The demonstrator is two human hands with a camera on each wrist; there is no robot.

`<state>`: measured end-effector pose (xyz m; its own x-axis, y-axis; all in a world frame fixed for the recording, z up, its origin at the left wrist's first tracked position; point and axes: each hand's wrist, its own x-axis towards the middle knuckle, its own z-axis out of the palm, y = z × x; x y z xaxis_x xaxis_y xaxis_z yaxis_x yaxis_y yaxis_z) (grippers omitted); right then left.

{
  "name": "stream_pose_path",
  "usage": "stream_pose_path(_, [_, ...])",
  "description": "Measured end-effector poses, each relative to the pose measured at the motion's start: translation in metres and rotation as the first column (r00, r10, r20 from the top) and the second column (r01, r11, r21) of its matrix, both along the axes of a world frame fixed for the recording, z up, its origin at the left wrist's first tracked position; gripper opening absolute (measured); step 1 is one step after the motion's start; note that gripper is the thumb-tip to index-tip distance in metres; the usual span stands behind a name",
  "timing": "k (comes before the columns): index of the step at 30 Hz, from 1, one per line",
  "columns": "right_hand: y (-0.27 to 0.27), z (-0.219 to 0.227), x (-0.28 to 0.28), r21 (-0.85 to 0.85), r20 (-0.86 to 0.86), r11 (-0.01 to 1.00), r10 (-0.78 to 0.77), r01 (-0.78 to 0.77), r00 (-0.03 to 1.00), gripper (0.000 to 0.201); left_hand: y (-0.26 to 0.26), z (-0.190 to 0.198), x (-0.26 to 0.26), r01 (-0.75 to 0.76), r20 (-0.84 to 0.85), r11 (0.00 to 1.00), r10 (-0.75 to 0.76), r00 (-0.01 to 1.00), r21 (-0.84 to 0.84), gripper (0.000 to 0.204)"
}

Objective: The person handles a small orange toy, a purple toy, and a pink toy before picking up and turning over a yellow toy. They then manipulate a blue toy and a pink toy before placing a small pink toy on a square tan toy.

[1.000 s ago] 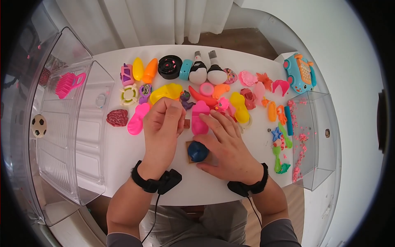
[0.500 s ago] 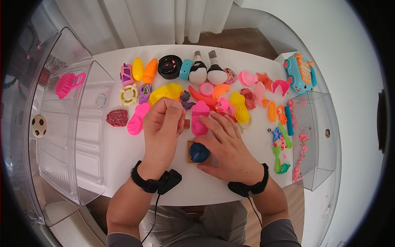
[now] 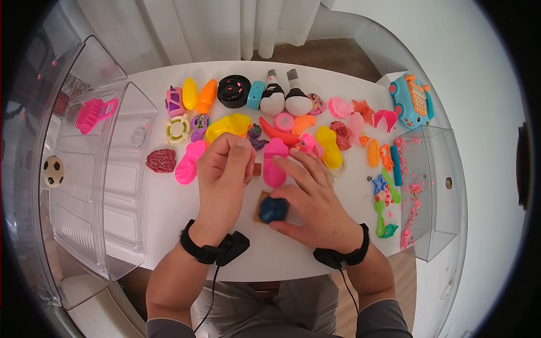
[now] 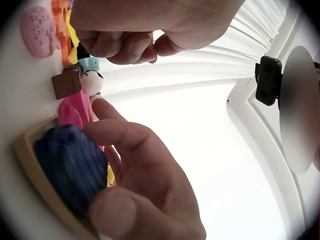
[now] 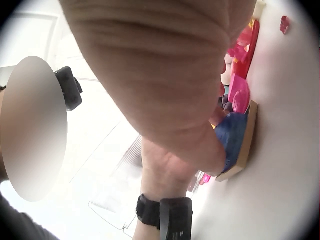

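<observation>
Between its thumb and index finger, my right hand holds a dark blue, rounded, ridged piece. That piece sits in a shallow tan square base with a raised edge, tilted slightly askew on the white table. The right hand's other fingers stretch forward over a pink ice-cream-shaped toy. My left hand hovers to the left, fingers curled and thumb against the index finger; nothing shows in it. A small brown cube lies beside its fingertips, and a second pink toy lies to its left.
Many plastic toys line the back of the table, among them a red chilli and a yellow toy. A clear bin with pink bits stands right, near a toy phone. Larger clear trays stand left.
The tan base and the blue piece have turned a little on the table under the right hand's fingers. The left hand has stayed in place.
</observation>
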<state>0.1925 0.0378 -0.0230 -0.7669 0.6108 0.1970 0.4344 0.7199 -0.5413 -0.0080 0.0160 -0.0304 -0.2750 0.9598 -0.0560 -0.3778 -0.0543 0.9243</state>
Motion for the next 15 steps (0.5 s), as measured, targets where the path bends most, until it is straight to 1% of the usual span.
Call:
stream_pose_path(3, [-0.001, 0.0034, -0.0006, -0.025, -0.01, 1.0, -0.009, 0.009, 1.0, 0.051, -0.0001, 0.0005, 0.0003, 0.001, 0.001, 1.0, -0.001, 1.0, -0.007, 0.026])
stream_pose_path(7, [-0.0017, 0.0018, -0.002, -0.017, -0.009, 1.0, -0.016, 0.016, 1.0, 0.052, 0.0, 0.0016, 0.0007, -0.001, -0.001, 1.0, 0.001, 1.0, -0.022, 0.026])
stream_pose_path(9, [-0.0015, 0.001, -0.0012, 0.001, 0.0, 1.0, 0.005, -0.005, 1.0, 0.052, 0.0004, 0.0014, 0.0013, -0.004, 0.0, 1.0, 0.004, 1.0, -0.019, 0.026])
stream_pose_path(15, [-0.0014, 0.0017, -0.0022, -0.016, -0.018, 1.0, 0.008, -0.008, 1.0, 0.054, -0.0002, 0.0018, 0.0004, 0.005, 0.003, 1.0, -0.005, 1.0, -0.013, 0.026])
